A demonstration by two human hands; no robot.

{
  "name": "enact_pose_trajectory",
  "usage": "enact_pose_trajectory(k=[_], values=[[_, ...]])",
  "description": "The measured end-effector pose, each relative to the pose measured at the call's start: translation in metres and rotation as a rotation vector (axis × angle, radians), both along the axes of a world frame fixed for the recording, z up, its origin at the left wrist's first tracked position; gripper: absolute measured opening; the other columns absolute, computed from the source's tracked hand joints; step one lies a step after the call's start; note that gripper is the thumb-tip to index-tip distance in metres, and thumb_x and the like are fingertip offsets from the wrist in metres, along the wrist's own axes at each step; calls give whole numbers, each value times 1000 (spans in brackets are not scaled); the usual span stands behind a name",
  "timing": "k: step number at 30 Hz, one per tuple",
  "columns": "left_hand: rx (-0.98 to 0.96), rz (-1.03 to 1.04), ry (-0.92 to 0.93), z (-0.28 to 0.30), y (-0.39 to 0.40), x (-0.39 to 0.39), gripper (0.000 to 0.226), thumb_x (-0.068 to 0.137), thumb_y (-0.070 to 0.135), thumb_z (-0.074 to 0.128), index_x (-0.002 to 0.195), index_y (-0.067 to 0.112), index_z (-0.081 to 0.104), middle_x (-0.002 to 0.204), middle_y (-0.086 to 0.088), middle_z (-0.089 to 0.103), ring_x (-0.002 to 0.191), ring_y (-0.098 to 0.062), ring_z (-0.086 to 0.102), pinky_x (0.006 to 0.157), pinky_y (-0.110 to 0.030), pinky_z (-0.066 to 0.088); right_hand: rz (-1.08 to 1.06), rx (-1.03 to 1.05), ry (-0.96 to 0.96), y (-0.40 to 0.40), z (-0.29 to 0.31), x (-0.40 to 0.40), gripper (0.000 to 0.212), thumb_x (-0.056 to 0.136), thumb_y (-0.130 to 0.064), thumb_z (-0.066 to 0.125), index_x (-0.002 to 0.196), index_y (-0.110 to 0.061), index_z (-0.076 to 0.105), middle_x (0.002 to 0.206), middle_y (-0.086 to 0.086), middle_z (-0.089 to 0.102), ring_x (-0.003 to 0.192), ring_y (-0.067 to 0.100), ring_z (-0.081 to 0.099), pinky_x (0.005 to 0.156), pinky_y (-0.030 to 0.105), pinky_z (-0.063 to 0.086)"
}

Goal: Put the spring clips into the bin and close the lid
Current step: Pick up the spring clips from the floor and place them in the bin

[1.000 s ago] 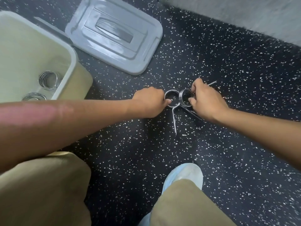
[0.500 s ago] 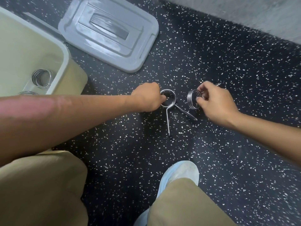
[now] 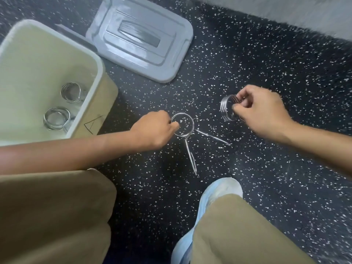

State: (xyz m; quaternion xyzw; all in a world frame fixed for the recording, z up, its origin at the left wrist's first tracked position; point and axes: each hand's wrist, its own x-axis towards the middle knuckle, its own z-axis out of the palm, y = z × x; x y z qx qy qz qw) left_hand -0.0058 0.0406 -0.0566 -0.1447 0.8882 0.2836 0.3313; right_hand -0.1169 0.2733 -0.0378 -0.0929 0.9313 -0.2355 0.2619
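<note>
My left hand (image 3: 156,128) grips the coil of a silver spring clip (image 3: 187,141) whose two long handles splay toward me over the speckled floor. A second spring clip (image 3: 226,108) is pinched by its coil in my right hand (image 3: 262,113), off the floor and to the right of the first. The cream bin (image 3: 99,73) stands open at the left, with two more spring clips (image 3: 71,91) (image 3: 56,118) lying inside. Its grey lid (image 3: 141,37) lies flat on the floor behind the bin's right corner.
Dark speckled floor (image 3: 257,178) stretches all around. My knees in tan trousers (image 3: 53,216) and a light blue shoe (image 3: 219,191) fill the bottom of the view. A pale wall (image 3: 285,14) runs along the top right.
Both clips lay coil to coil a second ago. My right hand has lifted its clip up and to the right; my left hand has drawn its clip slightly left, toward the bin.
</note>
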Motion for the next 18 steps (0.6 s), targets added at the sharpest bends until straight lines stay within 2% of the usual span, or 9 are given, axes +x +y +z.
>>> enact_pose_trajectory(k=[6, 10, 12, 14, 16, 18], values=[[20, 59, 4, 35, -29, 22, 38, 95, 28, 43, 63, 9, 42, 58, -10, 50, 54, -24, 41, 52, -35, 33, 38, -48, -27, -31, 19, 20, 13, 94, -33, 66, 85, -23, 65, 69, -3, 69, 59, 13, 60, 57, 28, 43], [16, 78, 82, 64, -54, 34, 40, 96, 29, 43, 59, 13, 42, 55, -5, 45, 52, -21, 40, 51, -39, 36, 44, -103, -57, -58, 33, 29, 15, 94, -35, 67, 85, -24, 65, 66, -2, 69, 43, 0, 52, 51, 25, 39], [-6, 74, 121, 79, -68, 39, 42, 97, 28, 43, 59, 10, 43, 55, -7, 45, 53, -23, 41, 53, -43, 37, 55, -121, -54, -71, 41, 32, 15, 94, -36, 68, 85, -24, 65, 65, -3, 69, 44, -2, 52, 50, 22, 39], [-70, 82, 150, 91, -82, 44, 44, 97, 29, 45, 58, 8, 42, 55, -7, 46, 53, -24, 42, 52, -38, 32, 73, -130, -48, -84, 49, 35, 14, 93, -37, 69, 86, -25, 66, 64, -5, 68, 45, -2, 54, 51, 18, 39], [-99, 112, 172, 100, -100, 51, 45, 96, 30, 46, 58, 8, 40, 54, -9, 43, 53, -26, 41, 52, -38, 32, 76, -147, -61, -97, 54, 38, 13, 93, -37, 70, 88, -25, 67, 67, -4, 70, 47, -1, 57, 54, 22, 41], [-94, 146, 193, 105, -117, 57, 47, 96, 34, 45, 61, 3, 43, 57, -15, 46, 56, -34, 44, 56, -43, 39, 73, -172, -82, -110, 58, 43, 11, 93, -35, 71, 89, -24, 68, 69, -3, 73, 48, 1, 63, 55, 25, 46]])
